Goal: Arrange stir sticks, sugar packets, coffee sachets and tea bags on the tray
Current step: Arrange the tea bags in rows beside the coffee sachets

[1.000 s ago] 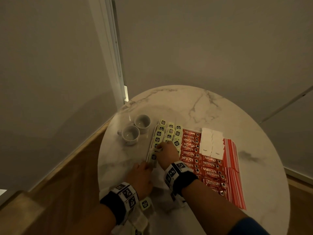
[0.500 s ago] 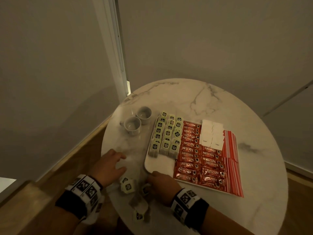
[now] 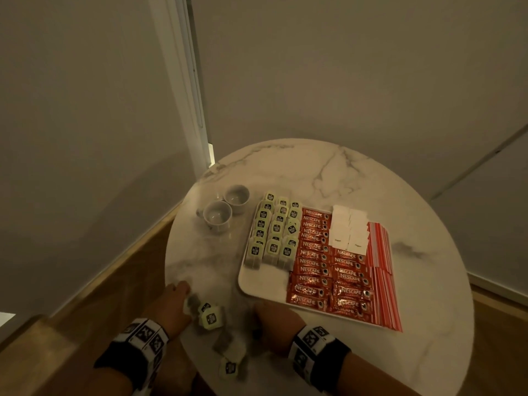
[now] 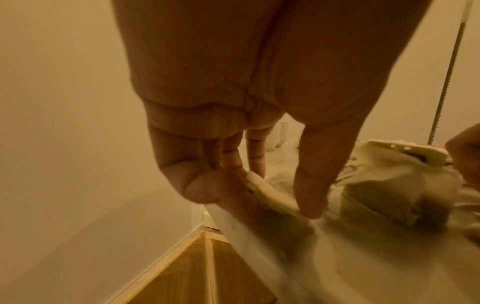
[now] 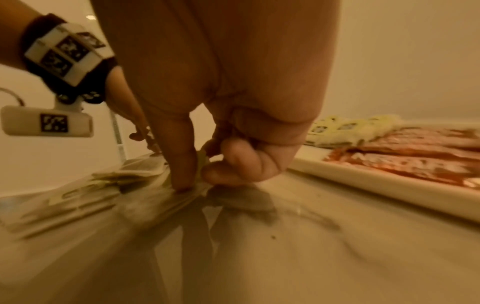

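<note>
A white tray [image 3: 263, 278] on the round marble table holds rows of tea bags [image 3: 274, 232], red coffee sachets [image 3: 323, 270], white sugar packets [image 3: 348, 230] and red stir sticks [image 3: 380, 270]. Several loose tea bags [image 3: 211, 317] lie off the tray near the table's front left edge. My left hand [image 3: 185, 295] is at the left of that pile; in the left wrist view it [image 4: 275, 201] pinches a pale tea bag [image 4: 267, 195] between thumb and fingers. My right hand [image 3: 258, 318] is just in front of the tray's near corner and pinches another tea bag [image 5: 201, 162] against the tabletop.
Two small white cups [image 3: 217, 215] stand left of the tray. One tea bag [image 3: 228, 367] lies close to the table's front rim. Walls close in behind the table, and the wooden floor [image 3: 85, 295] lies to the left below the edge.
Both hands have left the tea bag rows on the tray and come back to the loose pile at the front left. Each now pinches a tea bag there.
</note>
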A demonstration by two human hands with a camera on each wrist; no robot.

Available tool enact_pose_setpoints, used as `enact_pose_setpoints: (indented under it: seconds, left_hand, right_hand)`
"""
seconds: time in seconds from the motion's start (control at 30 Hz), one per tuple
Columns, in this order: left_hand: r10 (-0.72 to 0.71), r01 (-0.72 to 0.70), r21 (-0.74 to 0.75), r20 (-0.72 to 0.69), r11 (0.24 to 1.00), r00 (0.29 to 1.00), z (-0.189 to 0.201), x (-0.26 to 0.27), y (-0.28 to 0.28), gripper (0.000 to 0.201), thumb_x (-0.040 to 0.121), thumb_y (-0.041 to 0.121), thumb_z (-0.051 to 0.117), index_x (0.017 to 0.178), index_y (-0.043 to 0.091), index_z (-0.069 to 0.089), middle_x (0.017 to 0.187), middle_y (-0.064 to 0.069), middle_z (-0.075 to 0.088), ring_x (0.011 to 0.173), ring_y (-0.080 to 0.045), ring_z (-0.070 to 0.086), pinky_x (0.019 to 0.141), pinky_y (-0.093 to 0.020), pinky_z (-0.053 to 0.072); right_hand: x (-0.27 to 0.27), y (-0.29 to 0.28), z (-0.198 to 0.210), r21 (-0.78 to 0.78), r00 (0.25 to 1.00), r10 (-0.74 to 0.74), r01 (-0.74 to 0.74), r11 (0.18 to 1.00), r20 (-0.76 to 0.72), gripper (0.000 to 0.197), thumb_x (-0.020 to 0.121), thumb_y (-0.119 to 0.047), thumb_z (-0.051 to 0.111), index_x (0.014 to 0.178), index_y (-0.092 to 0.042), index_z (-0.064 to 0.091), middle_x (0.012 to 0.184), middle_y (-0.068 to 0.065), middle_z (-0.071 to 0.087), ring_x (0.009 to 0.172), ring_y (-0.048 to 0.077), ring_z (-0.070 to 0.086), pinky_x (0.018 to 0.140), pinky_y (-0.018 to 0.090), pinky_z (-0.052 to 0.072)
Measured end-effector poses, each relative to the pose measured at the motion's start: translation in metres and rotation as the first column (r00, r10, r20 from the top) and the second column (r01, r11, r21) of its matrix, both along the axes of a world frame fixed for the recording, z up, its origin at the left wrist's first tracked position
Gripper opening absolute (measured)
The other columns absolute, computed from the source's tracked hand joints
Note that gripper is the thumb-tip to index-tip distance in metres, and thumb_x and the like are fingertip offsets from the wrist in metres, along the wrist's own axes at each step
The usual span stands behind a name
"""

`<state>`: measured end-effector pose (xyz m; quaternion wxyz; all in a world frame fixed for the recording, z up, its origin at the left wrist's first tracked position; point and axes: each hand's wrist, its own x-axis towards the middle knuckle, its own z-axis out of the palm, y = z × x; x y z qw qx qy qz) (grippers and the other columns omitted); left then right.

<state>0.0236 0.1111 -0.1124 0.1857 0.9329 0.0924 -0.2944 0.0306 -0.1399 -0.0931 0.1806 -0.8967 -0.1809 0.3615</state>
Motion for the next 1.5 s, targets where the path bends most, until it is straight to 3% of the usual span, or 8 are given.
enact_pose_setpoints:
  seconds: [0.27, 0.53, 0.73, 1.07, 1.17, 1.3, 1.4, 1.5]
  left_hand:
    - [0.037, -0.036, -0.052, 0.024, 0.998, 0.999, -0.002, 0.022, 0.006, 0.014, 0.082, 0.012, 0.06, 0.078, 0.024, 0.053, 0.089, -0.002, 0.061, 0.083, -0.018, 0.058, 0.074, -0.029, 0.046]
    - [0.13, -0.1, -0.141, 0.223, 0.985, 0.966, 0.033, 0.044, -0.004, 0.026, 0.082, 0.01, 0.063, 0.066, 0.029, 0.056, 0.084, -0.002, 0.06, 0.079, -0.023, 0.058, 0.075, -0.035, 0.048]
    - [0.376, -0.279, -0.425, 0.164, 0.861, 0.912, 0.044, 0.047, -0.012, 0.026, 0.082, -0.003, 0.055, 0.069, 0.02, 0.057, 0.075, -0.007, 0.066, 0.065, -0.027, 0.068, 0.062, -0.046, 0.057]
    - [0.513, -0.343, -0.684, 0.052, 0.643, 0.857, 0.053, 0.056, -0.039, 0.013, 0.089, 0.002, 0.055, 0.079, -0.004, 0.06, 0.083, -0.028, 0.063, 0.064, -0.026, 0.057, 0.067, -0.039, 0.049]
    - [0.447, -0.269, -0.646, 0.126, 0.715, 0.886, 0.056, 0.058, -0.048, 0.005, 0.083, -0.001, 0.063, 0.085, 0.003, 0.06, 0.086, -0.019, 0.065, 0.063, -0.02, 0.059, 0.064, -0.033, 0.049]
    - [0.386, -0.184, -0.655, 0.178, 0.733, 0.905, 0.057, 0.063, -0.06, 0.034, 0.079, -0.001, 0.069, 0.096, 0.024, 0.053, 0.096, 0.0, 0.061, 0.082, -0.013, 0.061, 0.068, -0.023, 0.05]
    - [0.402, -0.187, -0.721, 0.137, 0.667, 0.905, 0.056, 0.068, -0.066, 0.05, 0.077, 0.0, 0.072, 0.104, 0.033, 0.047, 0.102, 0.0, 0.062, 0.091, -0.015, 0.063, 0.078, -0.031, 0.054]
    - [0.43, -0.211, -0.785, 0.076, 0.582, 0.9, 0.058, 0.07, -0.072, 0.049, 0.078, -0.004, 0.069, 0.109, 0.029, 0.049, 0.103, -0.007, 0.064, 0.093, -0.024, 0.066, 0.076, -0.037, 0.057]
  right_hand:
    - [0.019, -0.025, 0.007, 0.004, 0.989, -0.01, 0.011, 1.0, -0.145, 0.019, 0.09, -0.021, 0.06, 0.108, -0.015, 0.061, 0.111, 0.004, 0.06, 0.097, 0.017, 0.055, 0.085, 0.029, 0.045]
    - [0.087, -0.029, 0.023, 0.166, 0.91, -0.403, 0.415, 0.895, -0.1, 0.007, 0.09, -0.013, 0.06, 0.092, -0.02, 0.061, 0.098, -0.001, 0.061, 0.087, 0.014, 0.06, 0.074, 0.02, 0.049]
    - [0.112, -0.012, 0.011, 0.057, 0.894, -0.448, 0.448, 0.892, -0.005, 0.023, 0.088, -0.008, 0.06, 0.11, -0.013, 0.063, 0.109, 0.002, 0.061, 0.105, 0.022, 0.059, 0.096, 0.034, 0.05]
    - [0.117, -0.009, 0.0, 0.002, 0.886, -0.419, 0.427, 0.904, 0.2, 0.022, 0.091, -0.015, 0.056, 0.113, -0.013, 0.059, 0.122, 0.006, 0.052, 0.108, 0.023, 0.056, 0.098, 0.035, 0.048]
    - [0.116, -0.008, -0.003, 0.007, 0.884, -0.421, 0.429, 0.903, 0.202, 0.024, 0.091, -0.015, 0.057, 0.114, -0.012, 0.059, 0.123, 0.006, 0.051, 0.109, 0.024, 0.055, 0.099, 0.036, 0.047]
    - [0.115, -0.006, -0.004, 0.04, 0.866, -0.464, 0.466, 0.884, 0.186, 0.026, 0.089, -0.014, 0.059, 0.115, -0.013, 0.056, 0.119, 0.006, 0.056, 0.108, 0.023, 0.056, 0.098, 0.035, 0.048]
    - [0.115, -0.006, -0.006, 0.053, 0.854, -0.486, 0.485, 0.873, 0.186, 0.024, 0.09, -0.014, 0.058, 0.114, -0.012, 0.057, 0.119, 0.007, 0.059, 0.109, 0.023, 0.057, 0.099, 0.034, 0.048]
    - [0.117, -0.005, -0.006, 0.068, 0.843, -0.507, 0.503, 0.861, 0.182, 0.021, 0.09, -0.012, 0.058, 0.111, -0.01, 0.059, 0.118, 0.008, 0.06, 0.108, 0.023, 0.058, 0.098, 0.034, 0.048]
